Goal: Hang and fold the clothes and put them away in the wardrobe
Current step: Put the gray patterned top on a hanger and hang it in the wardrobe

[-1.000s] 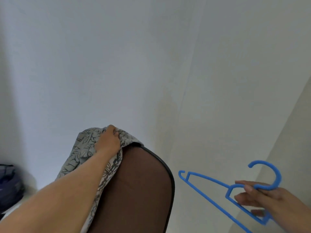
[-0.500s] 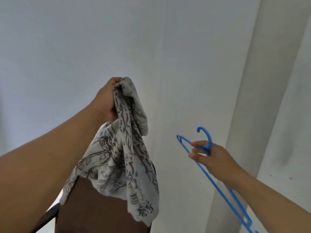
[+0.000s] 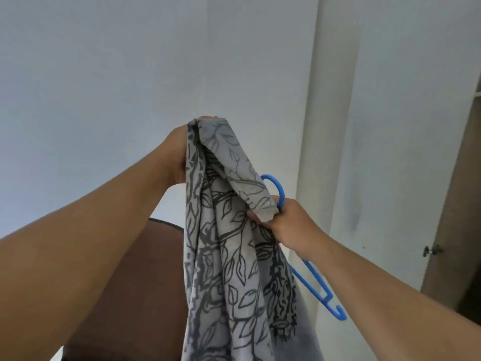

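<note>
The left hand (image 3: 179,155) clenches the top of a leaf-print cloth (image 3: 229,256), holding it up at centre frame; the cloth hangs straight down toward six o'clock. At four o'clock from that grip, the right hand (image 3: 286,225) grasps a blue hanger (image 3: 316,285) below its hook and pinches a fold of the cloth. A brown chair (image 3: 135,277) stands behind at seven o'clock. A wardrobe door (image 3: 453,230) edges three o'clock.
</note>
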